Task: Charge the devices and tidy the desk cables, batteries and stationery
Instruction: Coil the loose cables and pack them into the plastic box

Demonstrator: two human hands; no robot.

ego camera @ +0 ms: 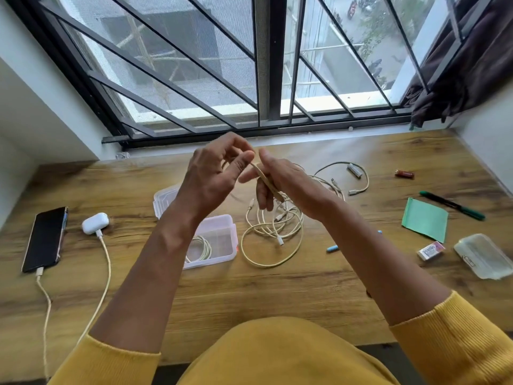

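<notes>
Both hands are raised above the wooden desk [277, 287]. My right hand [283, 179] grips a bunch of cream cable [266, 182], whose loops [273, 234] hang down onto the desk. My left hand [213, 173] pinches the same cable's upper end between thumb and fingers. A clear plastic box [222, 240] below my left arm holds one coiled cable [201, 248]. At the left, a black phone [44, 240] and a white earbud case [95, 223] each have a cable plugged in.
Another cream cable [358, 187] and a grey battery [354, 170] lie at the back right. A red battery [404, 174], green pen [452, 205], green paper [424, 219], eraser [430, 250], blue object [332, 248] and clear case [483, 255] lie at the right. The box lid [166, 198] lies behind the box.
</notes>
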